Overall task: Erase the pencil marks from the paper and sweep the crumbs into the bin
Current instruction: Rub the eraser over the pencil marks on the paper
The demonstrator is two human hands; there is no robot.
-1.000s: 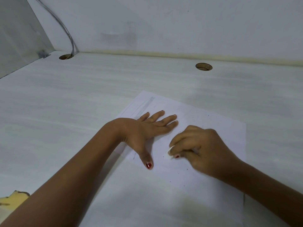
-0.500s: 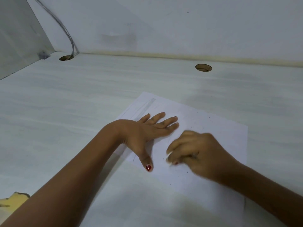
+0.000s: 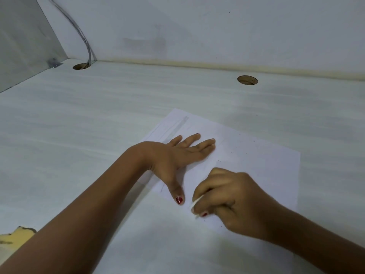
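Note:
A white sheet of paper (image 3: 256, 155) lies on the pale desk, with faint pencil lines (image 3: 175, 127) near its far left corner and small dark crumbs (image 3: 240, 144) scattered over it. My left hand (image 3: 177, 155) lies flat on the paper's left part, fingers spread, thumb pointing toward me. My right hand (image 3: 231, 200) is closed around a small white eraser (image 3: 195, 203), whose edge shows between the fingers and presses on the paper just right of my left thumb. No bin is in view.
The desk (image 3: 98, 125) meets a wall at the back and a panel on the left. Two round cable holes (image 3: 247, 80) (image 3: 81, 66) sit near the back edge, a grey cable (image 3: 87, 46) running into the left one. A yellowish object (image 3: 13, 237) shows at the lower left edge.
My right hand with the eraser has slid back and forth over the paper, ending slightly nearer to me and to the left. My left hand has stayed flat in place.

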